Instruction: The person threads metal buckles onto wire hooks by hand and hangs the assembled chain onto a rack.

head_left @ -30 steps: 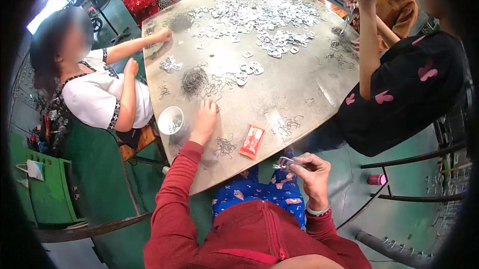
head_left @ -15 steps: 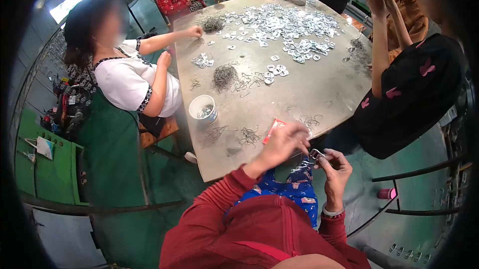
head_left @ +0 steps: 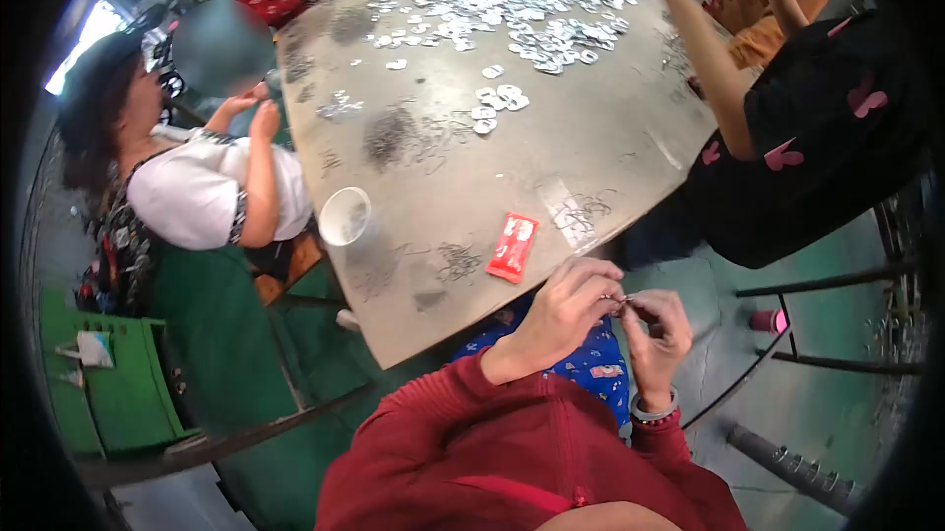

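Over my lap, just off the table's near edge, my left hand (head_left: 559,314) and my right hand (head_left: 658,336) meet at the fingertips. A small metal buckle (head_left: 620,299) is pinched in my right fingers, mostly covered by them. The left fingers are closed against it; whatever they hold is too small to make out. On the table (head_left: 591,152), closest to my left hand, lies a red packet (head_left: 512,248). Thin bent wire pieces (head_left: 591,211) are scattered to its right, and more wire pieces (head_left: 458,260) lie to its left.
A white tub (head_left: 346,216) stands by the table's left edge. Farther in are a dark wire heap (head_left: 391,135), a few loose buckles (head_left: 502,98) and a large buckle pile (head_left: 492,0). People sit around, including one in white (head_left: 212,187) and one in black (head_left: 807,157).
My left hand has come down from above the table to meet my right hand at the buckle. The view has shifted, uncovering the red packet. The person in white has drawn an arm back.
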`<state>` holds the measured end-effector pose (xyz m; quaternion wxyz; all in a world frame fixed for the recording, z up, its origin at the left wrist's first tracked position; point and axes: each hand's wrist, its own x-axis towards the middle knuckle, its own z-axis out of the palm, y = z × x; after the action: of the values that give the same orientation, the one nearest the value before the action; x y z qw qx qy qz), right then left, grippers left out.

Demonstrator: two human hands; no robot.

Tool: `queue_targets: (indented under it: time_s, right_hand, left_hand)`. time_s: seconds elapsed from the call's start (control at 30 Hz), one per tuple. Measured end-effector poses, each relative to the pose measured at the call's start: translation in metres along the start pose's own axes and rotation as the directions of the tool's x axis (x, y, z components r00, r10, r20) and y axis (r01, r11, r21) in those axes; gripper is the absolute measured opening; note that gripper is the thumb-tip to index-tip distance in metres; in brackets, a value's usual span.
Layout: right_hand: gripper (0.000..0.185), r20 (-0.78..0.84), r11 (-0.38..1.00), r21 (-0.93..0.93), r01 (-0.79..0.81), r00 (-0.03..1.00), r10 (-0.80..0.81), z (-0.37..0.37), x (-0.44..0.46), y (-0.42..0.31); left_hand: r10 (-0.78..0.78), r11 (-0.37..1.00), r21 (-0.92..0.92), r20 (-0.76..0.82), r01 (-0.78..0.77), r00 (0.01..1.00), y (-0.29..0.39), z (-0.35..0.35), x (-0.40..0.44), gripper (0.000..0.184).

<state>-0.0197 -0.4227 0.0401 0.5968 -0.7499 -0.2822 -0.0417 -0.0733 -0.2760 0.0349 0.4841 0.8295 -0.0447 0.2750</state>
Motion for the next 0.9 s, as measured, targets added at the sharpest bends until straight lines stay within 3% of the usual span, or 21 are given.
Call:
queue_targets:
  time_s: [0.13, 0.37, 0.4, 0.47, 0.53, 0.63, 0.67, 0.73, 0.8, 0.87, 0.9]
  right_hand:
    - [0.023, 0.014, 0.996, -0.051, 0.071, 0.997, -0.07, 0.011, 0.001, 0.026]
    - [0.028, 0.172, 0.999, -0.042, 0.033, 0.985, -0.026, -0.002, 0.028, 0.05]
    - [0.023, 0.194, 0.994, -0.017, -0.106, 0.975, 0.107, -0.009, 0.041, 0.052]
    - [0.027, 0.239, 1.0, 0.03, -0.003, 0.971, -0.005, -0.002, 0.091, 0.054]
    - [0.047, 0.399, 0.994, 0.096, 0.051, 0.913, -0.086, 0.024, 0.146, 0.07]
    - [0.073, 0.632, 0.972, -0.002, 0.235, 0.754, -0.18, 0.103, 0.238, 0.086]
    - [0.074, 0.658, 0.94, -0.022, 0.341, 0.713, -0.243, 0.135, 0.263, 0.103]
    - [0.071, 0.626, 0.874, -0.271, 0.402, 0.764, -0.158, 0.198, 0.314, 0.139]
    - [0.068, 0.486, 0.626, -0.693, 0.358, 0.873, 0.039, 0.239, 0.368, 0.173]
    - [0.069, 0.293, 0.515, -0.852, 0.092, 0.9, 0.324, 0.251, 0.432, 0.213]
    - [0.072, 0.215, 0.499, -0.867, 0.016, 0.914, 0.344, 0.257, 0.466, 0.274]
  left_hand:
    - [0.005, 1.0, -0.002, -0.042, -0.005, 0.999, -0.023, 0.007, 0.006, 0.02]
    - [-0.03, 0.943, -0.332, 0.009, 0.032, 1.0, -0.061, 0.01, 0.01, 0.018]
    - [-0.007, 0.941, -0.337, 0.029, 0.017, 1.0, -0.064, 0.007, 0.013, 0.016]
    - [0.015, 0.929, -0.371, 0.054, 0.006, 0.998, -0.071, 0.009, 0.012, 0.018]
    - [0.01, 0.925, -0.379, 0.083, 0.023, 0.996, -0.08, 0.013, 0.006, 0.018]
    - [-0.031, 0.931, -0.359, 0.099, 0.065, 0.995, -0.098, 0.016, 0.0, 0.016]
    - [-0.048, 0.927, -0.366, 0.1, 0.081, 0.994, -0.105, 0.019, -0.004, 0.016]
    - [-0.047, 0.936, -0.344, 0.091, 0.075, 0.995, -0.114, 0.023, -0.007, 0.015]
    - [-0.026, 0.943, -0.328, 0.106, 0.06, 0.994, -0.12, 0.024, -0.006, 0.016]
    - [-0.003, 0.943, -0.331, 0.1, 0.036, 0.995, -0.125, 0.025, -0.005, 0.017]
    - [-0.022, 0.941, -0.333, 0.118, 0.06, 0.993, -0.126, 0.025, -0.005, 0.018]
